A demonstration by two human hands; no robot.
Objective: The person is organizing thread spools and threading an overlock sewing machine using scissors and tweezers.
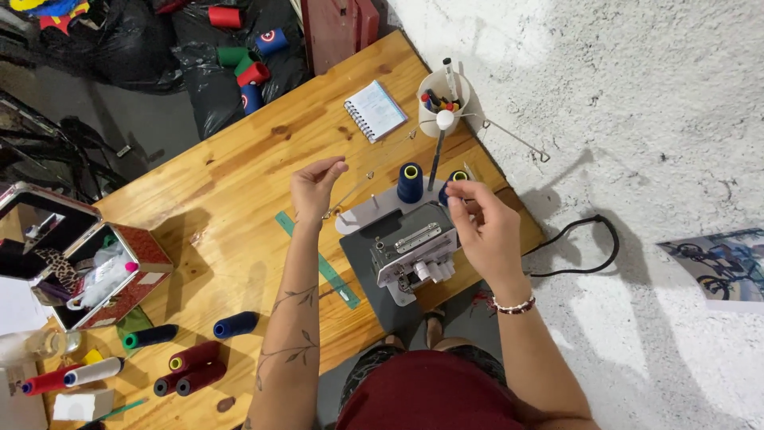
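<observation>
A small grey overlock sewing machine [414, 251] stands at the edge of a wooden table [239, 183]. On its stand sit two dark blue thread cones [410, 181], one partly hidden behind my right hand [481, 223]. That hand is raised above the machine with its fingertips pinched near the hidden cone. My left hand [314, 189] is lifted over the table left of the machine, thumb and finger pinched as if on a fine thread, too thin to see. A metal thread guide pole [436, 159] rises between the cones.
A green ruler [322, 267] lies left of the machine. A spiral notebook [375, 110] and a white pen cup [443, 103] sit at the far end. Several thread spools [191, 370] lie near me, beside an open red box [95, 275]. A black cable [585, 247] runs on the floor.
</observation>
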